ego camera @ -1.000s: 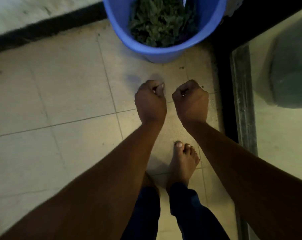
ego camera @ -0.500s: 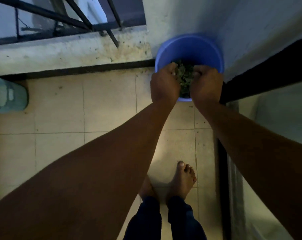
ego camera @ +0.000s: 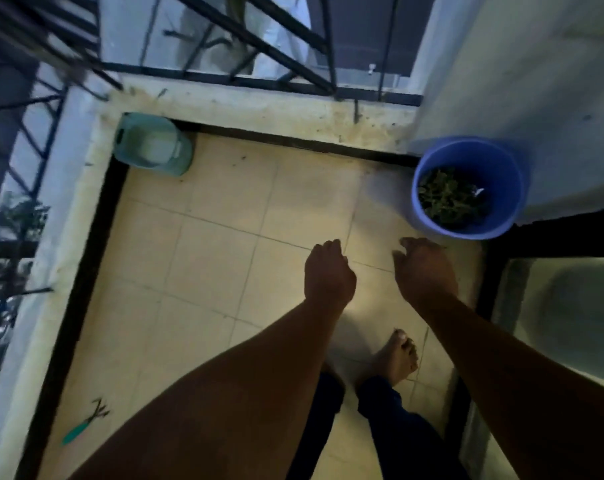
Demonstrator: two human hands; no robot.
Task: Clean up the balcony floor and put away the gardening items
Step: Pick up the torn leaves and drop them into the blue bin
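A blue bucket point(ego camera: 497, 168) stands on the tiled balcony floor point(ego camera: 224, 244) in the far right corner, with green leaves point(ego camera: 445, 199) heaped inside. My left hand point(ego camera: 328, 271) hangs above the tiles short of the bucket, fingers loosely curled, nothing in it. Beside it, just below the bucket's near rim, my right hand point(ego camera: 423, 268) is also empty with relaxed fingers. A small hand rake point(ego camera: 86, 422) with a teal handle lies on the floor at the lower left, near the wall edge.
A pale green container point(ego camera: 151, 147) sits in the far left corner. A black metal railing point(ego camera: 259, 77) tops the low ledge ahead and to the left. A glass door point(ego camera: 563, 306) runs along the right. My bare foot point(ego camera: 397, 358) stands near it.
Both hands have come away from over the bucket, where they were at the leaves, and now hang empty nearer me. The view has risen and swung left, showing the whole balcony floor.
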